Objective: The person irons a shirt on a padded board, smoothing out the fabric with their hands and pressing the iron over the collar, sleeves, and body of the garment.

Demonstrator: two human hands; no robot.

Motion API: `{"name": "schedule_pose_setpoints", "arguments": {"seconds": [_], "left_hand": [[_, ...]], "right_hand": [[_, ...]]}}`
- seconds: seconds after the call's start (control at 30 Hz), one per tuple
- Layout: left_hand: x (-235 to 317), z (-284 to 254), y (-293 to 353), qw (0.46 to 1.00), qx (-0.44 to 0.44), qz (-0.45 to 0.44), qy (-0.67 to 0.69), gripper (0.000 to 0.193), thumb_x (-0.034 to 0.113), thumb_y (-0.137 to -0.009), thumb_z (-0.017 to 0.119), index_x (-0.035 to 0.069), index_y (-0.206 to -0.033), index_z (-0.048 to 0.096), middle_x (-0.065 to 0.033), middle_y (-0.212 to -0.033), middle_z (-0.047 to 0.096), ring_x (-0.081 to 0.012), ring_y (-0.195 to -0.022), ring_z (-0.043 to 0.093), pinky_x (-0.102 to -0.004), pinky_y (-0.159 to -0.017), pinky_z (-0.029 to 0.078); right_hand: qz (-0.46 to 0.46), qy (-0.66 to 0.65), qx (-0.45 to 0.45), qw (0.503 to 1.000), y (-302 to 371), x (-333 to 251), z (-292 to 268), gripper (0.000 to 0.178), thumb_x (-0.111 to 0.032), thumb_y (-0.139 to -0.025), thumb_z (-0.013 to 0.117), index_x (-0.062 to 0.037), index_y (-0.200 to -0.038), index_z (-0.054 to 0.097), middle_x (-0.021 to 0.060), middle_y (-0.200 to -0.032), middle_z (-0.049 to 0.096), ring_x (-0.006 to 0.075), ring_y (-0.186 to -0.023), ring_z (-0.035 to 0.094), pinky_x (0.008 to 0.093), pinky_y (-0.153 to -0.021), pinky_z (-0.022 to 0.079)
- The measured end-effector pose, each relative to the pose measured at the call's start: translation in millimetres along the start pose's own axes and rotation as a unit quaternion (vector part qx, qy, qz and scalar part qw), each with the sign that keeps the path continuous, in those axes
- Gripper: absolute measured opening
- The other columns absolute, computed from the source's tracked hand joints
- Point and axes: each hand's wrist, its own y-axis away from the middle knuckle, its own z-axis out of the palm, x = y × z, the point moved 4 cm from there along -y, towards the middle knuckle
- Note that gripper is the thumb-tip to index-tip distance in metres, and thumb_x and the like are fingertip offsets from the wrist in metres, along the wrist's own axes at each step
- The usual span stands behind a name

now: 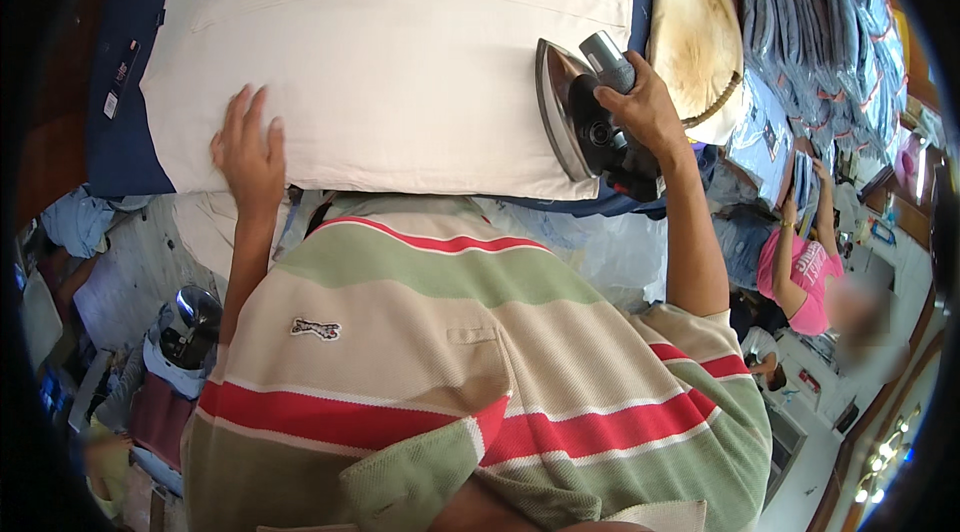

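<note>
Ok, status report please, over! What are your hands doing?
Right hand shut on the iron, tipped up at the cloth's edge. Left hand flat on the cream cloth. Nothing on the cloth ahead. Over.

A garment workshop: a steam iron [580, 117] over cream cloth [400, 52] on a padded blue tabletop [125, 147], beside stacked bagged blue garments [820, 12].

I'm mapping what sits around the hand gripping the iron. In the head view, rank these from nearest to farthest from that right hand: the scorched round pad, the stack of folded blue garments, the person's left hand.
From the right hand, which grips the iron:
1. Scorched round pad, just beyond it, upper right.
2. Stack of folded blue garments, farther right, past the pad.
3. Left hand, far left, flat on the cream cloth.
</note>
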Motion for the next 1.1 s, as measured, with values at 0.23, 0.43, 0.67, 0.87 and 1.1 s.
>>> {"name": "schedule_pose_setpoints", "arguments": {"seconds": [0.23, 0.43, 0.67, 0.87, 1.1], "left_hand": [[37.8, 46.3, -40.4, 0.987, -0.109, 0.057, -0.103, 0.054, 0.033, -0.086, 0.053, 0.019, -0.135, 0.037, -0.0062, -0.143, 0.03, -0.0246, -0.133, 0.024, -0.0541, -0.1, 0.021], [-59.7, 17.6, -134.8, 0.984, -0.005, -0.034, -0.176, 0.053, 0.031, -0.086, 0.053, 0.016, -0.134, 0.039, -0.0058, -0.143, 0.031, -0.0249, -0.131, 0.029, -0.0542, -0.099, 0.023], [-169.7, 27.5, -274.5, 0.967, -0.049, -0.183, -0.168, 0.058, 0.046, -0.09, 0.041, 0.014, -0.138, 0.031, -0.0098, -0.141, 0.034, -0.0271, -0.128, 0.033, -0.0532, -0.099, 0.029], [-198.5, 20.2, -304.9, 0.955, -0.122, -0.202, -0.182, 0.062, 0.047, -0.086, 0.046, 0.012, -0.136, 0.035, -0.0122, -0.134, 0.043, -0.0297, -0.123, 0.041, -0.0502, -0.097, 0.034], [-226.1, 44.1, -368.0, 0.973, -0.196, -0.104, -0.071, 0.05, 0.025, -0.083, 0.054, 0.004, -0.128, 0.043, -0.0169, -0.109, 0.061, -0.0281, -0.099, 0.059, -0.0355, -0.084, 0.045]], "right_hand": [[-0.026, 0.014, 0.069, 0.997, -41.5, 21.5, -42.2, 0.061, -0.02, -0.069, 0.065, 0.0101, -0.117, 0.046, 0.0176, -0.078, 0.061, 0.0193, -0.061, 0.06, 0.0312, -0.058, 0.048], [0.061, -0.046, 0.093, 0.993, -32.8, 31.1, -114.5, 0.053, -0.015, -0.068, 0.066, 0.0038, -0.115, 0.049, 0.0081, -0.077, 0.058, 0.0136, -0.056, 0.055, 0.0277, -0.05, 0.046], [0.087, -0.041, 0.188, 0.977, -106.0, 157.6, -177.5, 0.053, -0.023, -0.067, 0.064, 0.0038, -0.111, 0.052, 0.0096, -0.069, 0.058, 0.0159, -0.056, 0.058, 0.0291, -0.048, 0.047], [-0.084, 0.386, 0.397, 0.828, -132.1, 41.0, -123.1, 0.043, -0.02, -0.074, 0.064, -0.0123, -0.115, 0.055, 0.0135, -0.129, 0.044, 0.0313, -0.11, 0.05, 0.0391, -0.092, 0.041], [0.074, -0.108, 0.059, 0.99, -255.7, 91.5, -22.7, 0.038, -0.027, -0.074, 0.06, 0.0065, -0.091, 0.06, 0.0196, -0.076, 0.064, 0.0295, -0.072, 0.065, 0.0378, -0.068, 0.05]]}}
